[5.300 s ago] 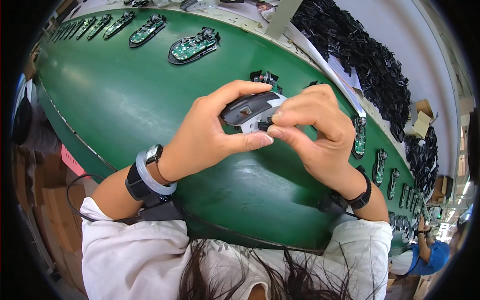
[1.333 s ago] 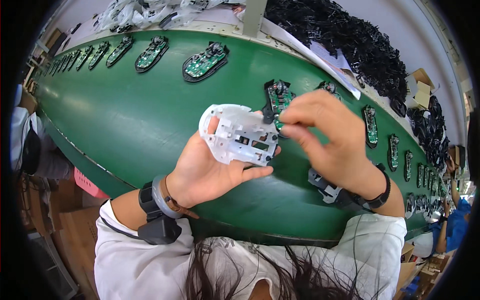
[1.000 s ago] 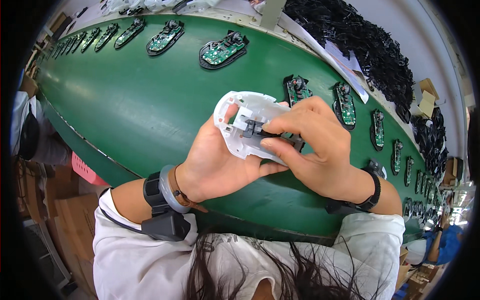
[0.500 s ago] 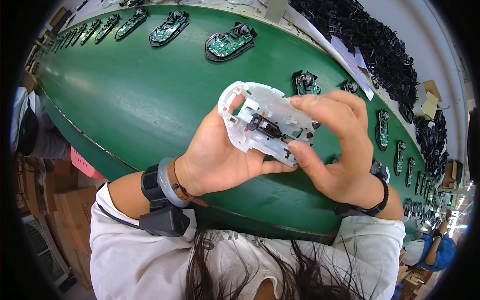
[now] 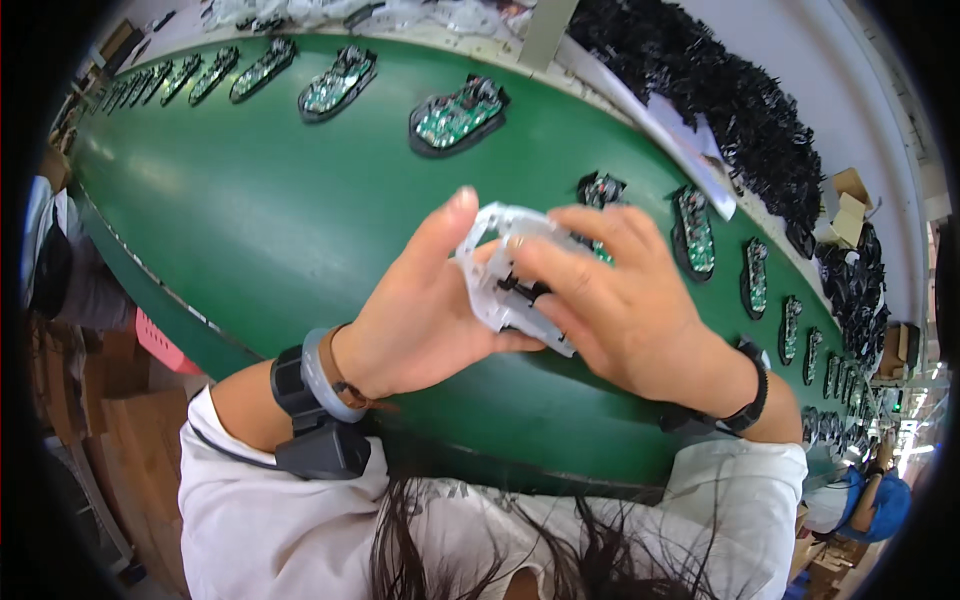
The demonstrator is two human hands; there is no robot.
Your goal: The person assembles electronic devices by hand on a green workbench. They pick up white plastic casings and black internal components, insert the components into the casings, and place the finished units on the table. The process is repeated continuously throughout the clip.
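My left hand holds a white plastic mouse shell from below, its hollow inside facing up. The left thumb sticks up beside the rounded end. A black plastic piece sits inside the shell. My right hand is bent over the other end, fingers reaching across the inside, with its thumb close to the black piece. These fingers are blurred and cover much of the shell. Whether they pinch something small is hidden. Beyond the right hand lies a mouse base with a green circuit board, partly covered by the hand.
Along the green belt stand several black mouse bases with green boards, in a curved row. A heap of black parts lies on the ledge behind, near an open carton. A pink basket is at lower left.
My right hand has moved left over the shell, its fingers now across the inside instead of at the edge. The shell is tilted more, and the view has shifted slightly.
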